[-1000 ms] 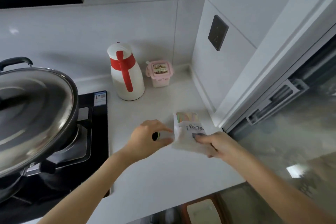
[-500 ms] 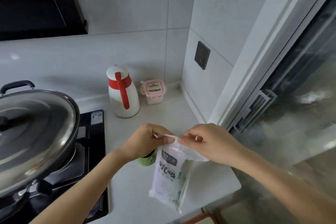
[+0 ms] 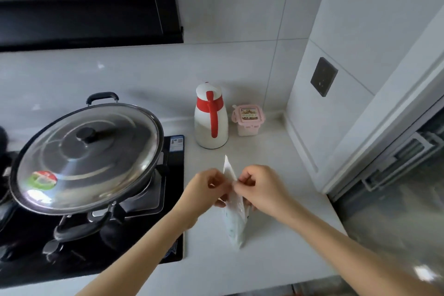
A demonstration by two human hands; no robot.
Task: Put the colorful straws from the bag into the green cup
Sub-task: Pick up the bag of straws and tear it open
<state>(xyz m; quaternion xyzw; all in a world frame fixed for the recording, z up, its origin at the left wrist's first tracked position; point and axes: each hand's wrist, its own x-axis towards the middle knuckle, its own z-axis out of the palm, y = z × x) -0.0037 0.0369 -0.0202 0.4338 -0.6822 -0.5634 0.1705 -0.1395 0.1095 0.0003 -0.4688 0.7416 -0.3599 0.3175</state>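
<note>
A white plastic bag of straws (image 3: 234, 221) hangs upright above the counter, seen edge-on, with its top corner sticking up between my hands. My left hand (image 3: 204, 192) pinches one side of the bag's top and my right hand (image 3: 262, 190) pinches the other side. The straws inside cannot be made out. The green cup is hidden behind my hands and the bag.
A white jug with a red handle (image 3: 211, 118) and a small pink lidded box (image 3: 248, 119) stand at the back of the white counter (image 3: 276, 247). A lidded steel wok (image 3: 86, 154) sits on the black stove (image 3: 175, 228) to the left. The wall (image 3: 312, 127) closes the right side.
The bag went from lying in my hands to hanging upright and has turned edge-on. Both hands now pinch its top. The view has swung left, and the green cup is no longer visible.
</note>
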